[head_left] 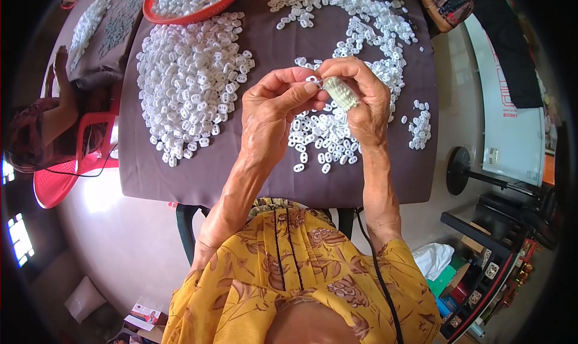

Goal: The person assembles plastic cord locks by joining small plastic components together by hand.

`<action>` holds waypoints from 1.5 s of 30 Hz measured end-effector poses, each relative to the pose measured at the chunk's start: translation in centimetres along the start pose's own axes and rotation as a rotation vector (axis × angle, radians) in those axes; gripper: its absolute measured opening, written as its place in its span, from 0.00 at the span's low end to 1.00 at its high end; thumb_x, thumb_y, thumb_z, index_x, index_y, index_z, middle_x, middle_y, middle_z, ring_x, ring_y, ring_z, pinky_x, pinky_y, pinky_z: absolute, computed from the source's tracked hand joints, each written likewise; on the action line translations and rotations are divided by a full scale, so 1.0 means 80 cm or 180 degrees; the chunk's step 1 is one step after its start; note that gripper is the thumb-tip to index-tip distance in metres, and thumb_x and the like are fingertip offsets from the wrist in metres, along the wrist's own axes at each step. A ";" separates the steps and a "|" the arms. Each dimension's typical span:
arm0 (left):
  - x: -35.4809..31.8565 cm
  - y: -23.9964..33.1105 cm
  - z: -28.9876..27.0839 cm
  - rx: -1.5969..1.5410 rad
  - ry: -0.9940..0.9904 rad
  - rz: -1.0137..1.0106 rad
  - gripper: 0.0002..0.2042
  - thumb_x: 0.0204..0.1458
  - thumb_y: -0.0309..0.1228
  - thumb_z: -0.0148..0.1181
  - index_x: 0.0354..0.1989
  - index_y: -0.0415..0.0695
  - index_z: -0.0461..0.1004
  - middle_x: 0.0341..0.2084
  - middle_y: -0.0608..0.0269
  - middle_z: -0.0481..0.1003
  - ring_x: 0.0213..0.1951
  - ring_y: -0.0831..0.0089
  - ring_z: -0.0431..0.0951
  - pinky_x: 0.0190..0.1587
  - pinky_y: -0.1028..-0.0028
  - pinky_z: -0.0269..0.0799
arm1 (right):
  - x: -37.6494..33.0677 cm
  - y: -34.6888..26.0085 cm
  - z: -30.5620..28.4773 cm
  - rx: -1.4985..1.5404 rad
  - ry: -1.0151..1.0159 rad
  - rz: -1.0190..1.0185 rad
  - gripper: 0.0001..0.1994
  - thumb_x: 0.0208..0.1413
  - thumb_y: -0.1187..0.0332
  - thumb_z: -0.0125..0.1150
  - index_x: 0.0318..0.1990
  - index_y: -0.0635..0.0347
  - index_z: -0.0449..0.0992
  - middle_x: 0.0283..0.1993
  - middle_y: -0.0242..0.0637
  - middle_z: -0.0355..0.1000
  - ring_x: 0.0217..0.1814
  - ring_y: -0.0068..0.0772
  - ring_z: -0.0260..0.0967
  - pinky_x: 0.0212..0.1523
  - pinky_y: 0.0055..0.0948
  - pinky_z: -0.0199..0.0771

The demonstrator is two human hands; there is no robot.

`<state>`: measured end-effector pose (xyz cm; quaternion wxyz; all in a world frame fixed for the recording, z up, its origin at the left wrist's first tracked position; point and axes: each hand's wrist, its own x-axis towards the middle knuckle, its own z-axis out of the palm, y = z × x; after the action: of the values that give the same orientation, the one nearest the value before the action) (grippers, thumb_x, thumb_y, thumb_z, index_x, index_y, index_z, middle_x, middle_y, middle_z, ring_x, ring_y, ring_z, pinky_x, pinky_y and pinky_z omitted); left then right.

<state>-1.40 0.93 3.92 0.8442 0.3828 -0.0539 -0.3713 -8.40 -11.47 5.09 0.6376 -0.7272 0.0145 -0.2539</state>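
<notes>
Single head view, fisheye, worn on the person's head, looking steeply down and forward toward 12 o'clock. Close range: both forearms enter from 6 o'clock, the desk (180, 181) fills the upper middle. Floor curves away at 3 and 9 o'clock; rim is dark.

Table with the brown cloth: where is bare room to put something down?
The table is bare along its near edge, below both white piece heaps, and in a strip between the left heap and the left hand. The far side by the red basket is crowded, as is the right heap behind the right hand.
</notes>
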 end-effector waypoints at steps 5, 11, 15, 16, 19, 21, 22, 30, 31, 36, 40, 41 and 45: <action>-0.001 0.001 0.001 -0.0008 0.0041 -0.0001 0.06 0.46 0.20 0.55 0.33 0.33 0.71 0.26 0.57 0.74 0.27 0.72 0.76 0.33 0.76 0.74 | 0.001 0.002 0.002 0.0021 -0.0028 -0.0022 0.05 0.47 0.80 0.50 0.32 0.66 0.68 0.33 0.34 0.67 0.31 0.19 0.66 0.32 0.17 0.70; 0.000 0.000 0.004 -0.0046 0.0138 0.0036 0.06 0.46 0.20 0.56 0.33 0.32 0.71 0.26 0.56 0.74 0.26 0.72 0.76 0.32 0.75 0.74 | 0.004 0.004 0.003 -0.0307 0.0047 -0.0158 0.04 0.46 0.79 0.51 0.31 0.64 0.69 0.32 0.34 0.69 0.31 0.20 0.67 0.32 0.19 0.70; 0.001 -0.002 0.001 0.0039 0.0209 0.0066 0.06 0.45 0.20 0.57 0.32 0.32 0.71 0.26 0.56 0.74 0.26 0.71 0.75 0.31 0.74 0.73 | 0.004 0.002 0.005 -0.0563 -0.0010 0.0215 0.12 0.38 0.76 0.41 0.31 0.66 0.69 0.35 0.38 0.68 0.37 0.24 0.66 0.40 0.21 0.68; 0.001 -0.003 0.001 0.0041 0.0206 0.0062 0.06 0.45 0.20 0.57 0.32 0.32 0.71 0.26 0.56 0.74 0.26 0.71 0.75 0.31 0.74 0.73 | 0.005 0.002 0.004 -0.0695 -0.0039 0.0186 0.11 0.38 0.76 0.41 0.31 0.66 0.69 0.35 0.37 0.68 0.36 0.24 0.66 0.39 0.21 0.68; 0.004 -0.009 -0.001 -0.0004 0.0245 0.0078 0.07 0.45 0.20 0.57 0.33 0.32 0.71 0.26 0.56 0.74 0.25 0.71 0.75 0.31 0.74 0.73 | 0.002 0.014 0.002 -0.0595 -0.0082 0.0035 0.11 0.40 0.78 0.41 0.32 0.66 0.69 0.35 0.37 0.68 0.37 0.23 0.66 0.40 0.21 0.68; 0.008 -0.015 -0.008 -0.0108 0.0224 0.0026 0.07 0.45 0.20 0.57 0.34 0.32 0.71 0.26 0.56 0.74 0.25 0.71 0.75 0.31 0.74 0.74 | 0.001 0.022 0.003 -0.0488 -0.0026 0.0143 0.10 0.41 0.79 0.41 0.32 0.66 0.69 0.36 0.37 0.68 0.37 0.24 0.67 0.41 0.21 0.67; 0.009 -0.017 -0.009 -0.0104 0.0209 0.0034 0.07 0.45 0.20 0.57 0.34 0.32 0.71 0.26 0.56 0.74 0.25 0.71 0.75 0.31 0.74 0.74 | 0.001 0.023 0.003 -0.0377 0.0023 0.0267 0.10 0.42 0.80 0.41 0.32 0.66 0.70 0.36 0.37 0.68 0.38 0.24 0.67 0.42 0.21 0.67; 0.015 -0.009 -0.019 -0.0319 0.0051 0.0000 0.07 0.49 0.21 0.53 0.36 0.32 0.69 0.27 0.54 0.73 0.28 0.70 0.75 0.34 0.76 0.73 | 0.002 0.036 -0.031 -0.0768 0.0415 0.0783 0.05 0.51 0.76 0.51 0.34 0.64 0.72 0.31 0.36 0.72 0.33 0.26 0.70 0.37 0.24 0.70; 0.016 -0.008 -0.021 -0.0355 0.0078 -0.0016 0.07 0.49 0.21 0.53 0.36 0.33 0.69 0.26 0.55 0.73 0.29 0.71 0.75 0.33 0.76 0.73 | -0.004 0.044 -0.035 -0.1264 0.0250 0.0814 0.04 0.50 0.76 0.52 0.33 0.63 0.73 0.32 0.35 0.72 0.33 0.25 0.69 0.35 0.23 0.69; 0.024 -0.009 -0.029 -0.0325 0.0203 -0.0023 0.05 0.49 0.22 0.54 0.33 0.35 0.70 0.25 0.59 0.73 0.29 0.72 0.74 0.33 0.77 0.73 | -0.038 0.101 -0.040 -0.2761 -0.0487 0.0275 0.06 0.43 0.76 0.59 0.31 0.63 0.72 0.29 0.40 0.70 0.30 0.37 0.69 0.30 0.29 0.68; 0.026 -0.008 -0.039 -0.0209 0.0120 0.0071 0.05 0.48 0.22 0.55 0.33 0.35 0.70 0.25 0.61 0.73 0.28 0.74 0.74 0.33 0.77 0.72 | -0.044 0.128 -0.028 -0.3480 -0.0926 -0.0122 0.04 0.36 0.81 0.48 0.23 0.64 0.67 0.21 0.44 0.63 0.25 0.47 0.64 0.27 0.41 0.63; 0.026 -0.008 -0.038 -0.0175 0.0158 0.0091 0.06 0.47 0.22 0.55 0.34 0.35 0.70 0.26 0.61 0.73 0.28 0.74 0.74 0.34 0.77 0.72 | -0.045 0.133 -0.024 -0.3358 -0.0823 -0.0276 0.04 0.33 0.81 0.45 0.21 0.64 0.64 0.19 0.43 0.60 0.24 0.48 0.61 0.25 0.43 0.60; 0.026 -0.009 -0.040 -0.0164 0.0197 0.0074 0.08 0.47 0.21 0.55 0.36 0.34 0.70 0.26 0.60 0.73 0.28 0.73 0.74 0.34 0.76 0.73 | -0.046 0.131 -0.017 -0.3272 -0.0756 -0.0315 0.04 0.34 0.81 0.46 0.19 0.63 0.61 0.19 0.42 0.60 0.24 0.47 0.61 0.25 0.43 0.57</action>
<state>0.88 1.18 0.79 0.8593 0.3716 -0.0226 -0.3507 -8.93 -13.41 -5.92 0.1832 -0.9695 0.0304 -0.1597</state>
